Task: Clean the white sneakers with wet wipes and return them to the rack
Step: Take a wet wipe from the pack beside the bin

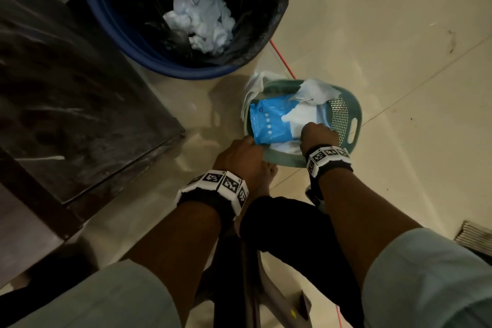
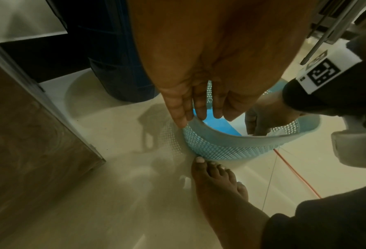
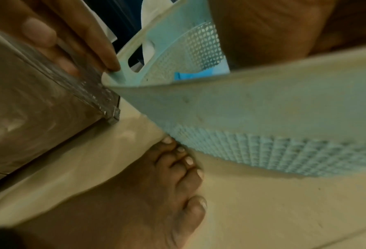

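No white sneakers show in any view. A teal mesh basket point(image 1: 354, 114) point(image 2: 220, 136) point(image 3: 241, 101) stands on the tiled floor. A blue wet-wipe pack point(image 1: 269, 120) point(image 2: 220, 124) point(image 3: 186, 76) lies inside it, with loose white wipes point(image 1: 316, 93) draped over the far rim. My left hand point(image 1: 243, 153) point(image 2: 199, 107) rests straight fingers on the basket's near-left rim by the pack's corner. My right hand point(image 1: 318, 133) point(image 2: 258, 123) reaches down inside the basket. Its fingers are bunched on a white wipe beside the pack, and the fingertips are hidden.
A blue bin point(image 1: 149, 42) with a black liner holds crumpled used wipes point(image 1: 202, 21) just beyond the basket. A dark cabinet point(image 1: 66, 88) fills the left. An orange cable point(image 1: 282, 58) crosses the floor. My bare foot point(image 2: 216, 182) touches the basket's near side.
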Available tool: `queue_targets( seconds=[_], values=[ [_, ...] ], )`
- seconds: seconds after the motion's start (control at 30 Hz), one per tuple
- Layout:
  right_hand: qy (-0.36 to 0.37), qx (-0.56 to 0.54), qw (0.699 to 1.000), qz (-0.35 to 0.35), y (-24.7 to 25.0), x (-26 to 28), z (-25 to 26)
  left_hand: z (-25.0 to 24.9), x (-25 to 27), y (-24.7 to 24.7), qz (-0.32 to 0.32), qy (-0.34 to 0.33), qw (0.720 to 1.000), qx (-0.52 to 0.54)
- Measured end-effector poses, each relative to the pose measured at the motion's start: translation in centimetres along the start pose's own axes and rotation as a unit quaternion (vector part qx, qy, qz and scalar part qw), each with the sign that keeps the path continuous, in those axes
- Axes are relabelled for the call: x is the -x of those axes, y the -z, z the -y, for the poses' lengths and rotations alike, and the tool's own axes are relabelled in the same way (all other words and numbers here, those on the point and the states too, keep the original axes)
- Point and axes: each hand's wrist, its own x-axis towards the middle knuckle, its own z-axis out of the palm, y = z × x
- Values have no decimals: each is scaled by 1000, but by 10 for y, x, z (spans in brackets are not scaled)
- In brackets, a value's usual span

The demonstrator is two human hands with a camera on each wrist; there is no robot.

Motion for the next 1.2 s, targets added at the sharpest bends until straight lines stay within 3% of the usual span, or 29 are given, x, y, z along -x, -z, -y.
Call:
queue_targets(
  seconds=[0.17, 0.33, 0.5, 0.73, 0.9, 1.0, 1.1, 1.2],
  values=[
    [-22, -89, 995, 29, 24, 5, 6, 0, 10, 5, -21, -1, 1000, 14],
    [7, -125, 991, 50, 56, 20, 1, -9, 30, 16, -42, -3, 999, 4],
    [1, -85, 996, 42, 48, 17, -17, -11, 38, 17, -51, -11, 998, -18],
    [29, -27, 998, 56, 15, 10, -25, -5, 24, -8, 9, 2, 1000, -20],
    [31, 19, 999, 11, 10, 5, -22, -4, 17, -15, 18, -20, 1000, -8],
    [30, 24, 999, 35, 18, 8, -18, -6, 16, -11, 19, -21, 1000, -7],
    [-3, -67, 996, 63, 34, 14, -16, -9, 16, -8, 21, -4, 999, -26],
    [-65, -251, 963, 74, 51, 17, -13, -13, 9, -11, 3, 2, 1000, -28]
  ],
)
